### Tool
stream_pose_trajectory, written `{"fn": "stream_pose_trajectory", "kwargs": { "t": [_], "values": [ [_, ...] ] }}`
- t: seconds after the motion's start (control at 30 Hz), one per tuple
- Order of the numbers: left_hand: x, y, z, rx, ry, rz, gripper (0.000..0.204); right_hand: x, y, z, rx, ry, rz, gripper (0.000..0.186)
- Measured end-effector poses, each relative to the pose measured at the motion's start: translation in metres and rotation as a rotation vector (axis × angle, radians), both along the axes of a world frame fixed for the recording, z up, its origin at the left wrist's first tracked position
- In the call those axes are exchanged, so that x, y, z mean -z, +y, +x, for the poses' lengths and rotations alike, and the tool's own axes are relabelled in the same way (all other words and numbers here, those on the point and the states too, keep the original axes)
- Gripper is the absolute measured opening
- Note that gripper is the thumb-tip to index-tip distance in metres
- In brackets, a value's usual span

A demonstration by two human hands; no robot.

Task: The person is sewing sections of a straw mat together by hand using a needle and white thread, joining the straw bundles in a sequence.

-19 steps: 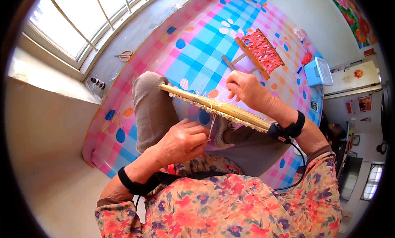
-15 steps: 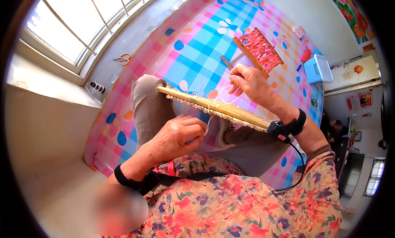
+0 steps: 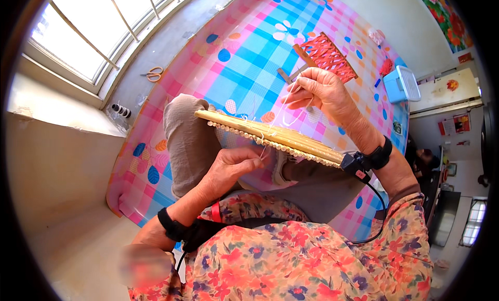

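Thread (image 3: 291, 101) now runs taut from the bamboo-stick mat (image 3: 270, 137) on the lap up to the right hand (image 3: 322, 90), raised since a moment ago and pinching it. Left hand (image 3: 234, 168) pinches the thread end below the mat's edge, tightening a knot.

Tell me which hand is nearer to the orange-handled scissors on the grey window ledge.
Left. The left hand is below the scissors, under the bamboo-stick mat; the right hand is farther, across the mat.

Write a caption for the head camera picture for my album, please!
Two hands weave white thread through a mat of thin wooden sticks: the right hand pulls the thread up, and the left hand pinches it below.
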State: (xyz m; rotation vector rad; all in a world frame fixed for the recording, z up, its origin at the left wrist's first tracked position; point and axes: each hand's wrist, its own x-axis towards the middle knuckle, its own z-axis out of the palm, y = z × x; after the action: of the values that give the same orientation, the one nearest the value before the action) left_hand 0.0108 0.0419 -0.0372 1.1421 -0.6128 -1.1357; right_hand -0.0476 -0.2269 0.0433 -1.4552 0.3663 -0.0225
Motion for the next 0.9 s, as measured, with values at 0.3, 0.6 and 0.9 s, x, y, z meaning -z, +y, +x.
{"fn": "stream_pose_trajectory", "kwargs": {
  "t": [0.3,0.6,0.9],
  "values": [
    [0.007,-0.003,-0.005,-0.072,0.216,-0.12,0.014,0.001,0.004,0.007,-0.032,0.008,0.399,0.023],
    [-0.023,0.004,0.008,0.067,-0.423,0.039,0.002,0.005,-0.015,0.021,-0.009,-0.129,0.454,0.021],
    [-0.082,-0.023,0.031,-0.13,-1.573,-0.037,0.052,-0.022,-0.023,0.032,0.221,-0.218,0.454,0.012]
  ]
}}
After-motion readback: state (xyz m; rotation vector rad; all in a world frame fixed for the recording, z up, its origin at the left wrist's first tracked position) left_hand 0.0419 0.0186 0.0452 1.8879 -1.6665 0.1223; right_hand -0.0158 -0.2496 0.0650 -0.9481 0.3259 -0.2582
